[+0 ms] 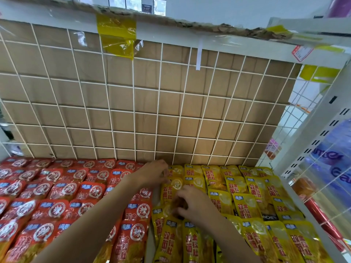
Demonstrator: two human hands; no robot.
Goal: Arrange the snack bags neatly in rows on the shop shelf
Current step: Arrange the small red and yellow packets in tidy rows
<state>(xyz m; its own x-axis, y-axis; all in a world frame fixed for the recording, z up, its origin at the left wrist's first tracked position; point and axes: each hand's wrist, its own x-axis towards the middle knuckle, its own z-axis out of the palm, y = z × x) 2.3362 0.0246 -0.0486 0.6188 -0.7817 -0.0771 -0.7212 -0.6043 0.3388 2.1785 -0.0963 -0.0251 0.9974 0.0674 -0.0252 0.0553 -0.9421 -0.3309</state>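
Note:
Red snack bags (57, 188) lie in overlapping rows across the left half of the shelf. Yellow snack bags (245, 202) fill the right half in similar rows. My left hand (153, 173) reaches to the back of the leftmost yellow column and pinches the top edge of a yellow bag (175, 184) there. My right hand (191, 202) sits just in front, fingers curled round the lower part of a yellow bag (168, 209) in the same column. A narrow strip of bare shelf (156, 194) separates red from yellow.
A white wire grid (133, 103) backed by brown cardboard closes the rear of the shelf. A white slotted upright (311, 141) and wire side panel bound the right edge. A black-labelled packet (269, 217) shows between yellow bags. Yellow tape (116, 35) hangs on the top rail.

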